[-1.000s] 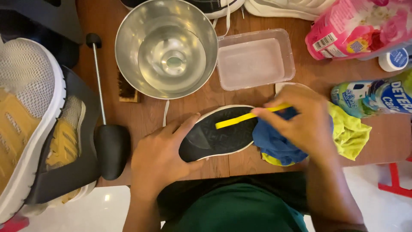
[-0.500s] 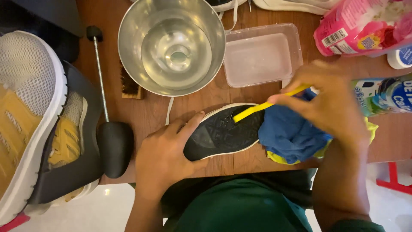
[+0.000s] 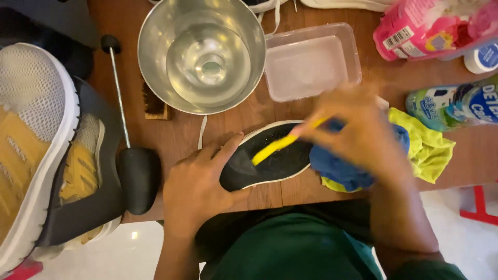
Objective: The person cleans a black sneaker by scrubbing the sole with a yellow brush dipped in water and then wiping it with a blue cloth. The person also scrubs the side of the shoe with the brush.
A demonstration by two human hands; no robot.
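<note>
Left hand: the left hand [image 3: 194,189] lies flat on the counter's near edge, fingers closed around the heel end of the dark shoe [image 3: 270,161], thumb stretched along its white rim.
Right hand: the right hand [image 3: 358,137], blurred, is pinched shut on the yellow brush handle [image 3: 282,145], whose free end rests on the shoe's dark surface.
Shoe: lies across the near middle of the counter, dark face up with a white edge, its far end tucked under the blue cloth [image 3: 337,168].
Cloths: the blue cloth sits under the right hand; a yellow-green cloth [image 3: 428,148] lies just beside it to the right, partly beneath it.
Packages: a pink pouch [image 3: 430,26] with a white barcode patch sits at the far right corner; a white-and-blue round lid [image 3: 482,57] lies just under it; a green and blue bottle [image 3: 451,106] lies on its side near the right edge.
Vessels: a steel bowl [image 3: 202,54] holding clear water stands at the far middle; a clear plastic tub [image 3: 311,62] is just right of it, almost touching.
Other things: a black shoe tree [image 3: 132,155] with a metal rod lies left of the hand; a small wooden brush [image 3: 153,103] peeks from under the bowl; a white and mustard sneaker [image 3: 36,145] fills the left edge.
Surface: brown wood-grain counter [image 3: 233,124].
Room: pale glossy floor [image 3: 104,254] below the counter's edge.
</note>
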